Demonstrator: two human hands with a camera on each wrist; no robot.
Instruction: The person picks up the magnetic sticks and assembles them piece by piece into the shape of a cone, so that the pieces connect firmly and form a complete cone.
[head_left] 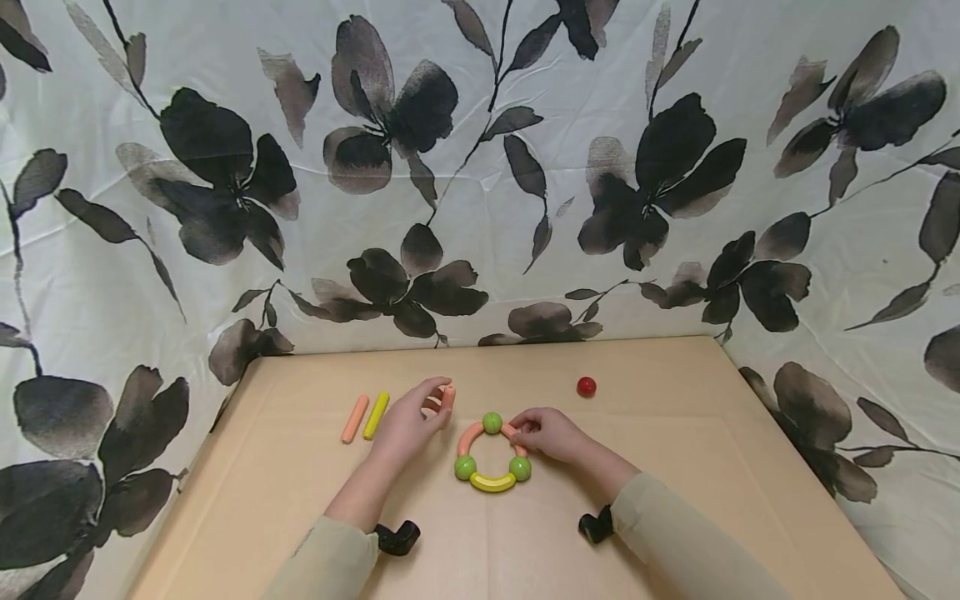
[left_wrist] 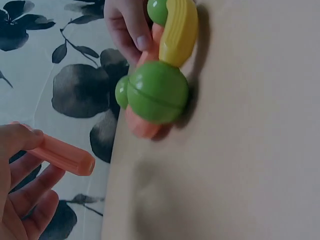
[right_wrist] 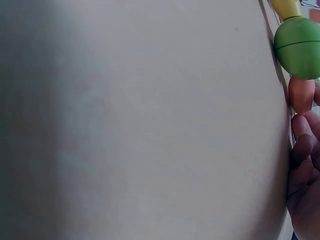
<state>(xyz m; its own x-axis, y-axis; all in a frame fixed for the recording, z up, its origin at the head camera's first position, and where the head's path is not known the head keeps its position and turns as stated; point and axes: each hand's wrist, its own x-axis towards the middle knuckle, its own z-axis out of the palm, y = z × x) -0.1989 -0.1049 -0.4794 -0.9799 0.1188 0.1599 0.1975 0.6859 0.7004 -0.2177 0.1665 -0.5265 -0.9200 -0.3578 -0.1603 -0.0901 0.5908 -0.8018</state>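
Observation:
My left hand (head_left: 401, 427) pinches a straight salmon-coloured stick (head_left: 448, 397) between thumb and fingers, raised off the table beside a ring of pieces. In the left wrist view the stick (left_wrist: 67, 156) looks ridged, with a small hollow in its end. The ring has a green ball (head_left: 492, 422) at the top, green balls at lower left (head_left: 465, 467) and lower right (head_left: 520, 468), a curved yellow piece (head_left: 492, 483) below and a curved salmon piece (head_left: 468, 438) on the left. My right hand (head_left: 555, 435) pinches the right-hand curved salmon piece (head_left: 509, 430), partly covering it.
Left of the left hand, another salmon stick (head_left: 355, 419) and a yellow stick (head_left: 377, 416) lie side by side. A red ball (head_left: 587, 387) sits toward the back right of the tan table (head_left: 660, 375). Floral cloth (head_left: 525, 308) hangs behind the table's far edge.

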